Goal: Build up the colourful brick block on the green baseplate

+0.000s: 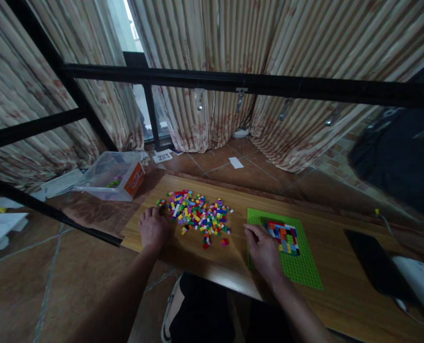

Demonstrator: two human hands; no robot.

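A colourful pile of small toy building bricks [199,213] is spread on the wooden table. At the left edge of that pile my left hand [153,227] rests palm down, its fingers stretched forward on the tabletop beside a few bricks. To the right lies a green baseplate [306,267], with a low, multicoloured brick build [283,237] on its upper part. My right hand [264,250] is over the baseplate's left edge, thumb and fingers pressed together. Anything between those fingertips is hidden or too small to name.
A clear plastic bin [108,176] with an orange label stands on the floor at the left. A black metal frame [212,78] crosses beyond the wooden table [204,267]. At the table's right lie a dark flat object [372,259] and a white device [417,281]. A dark-clothed person [401,147] is at far right.
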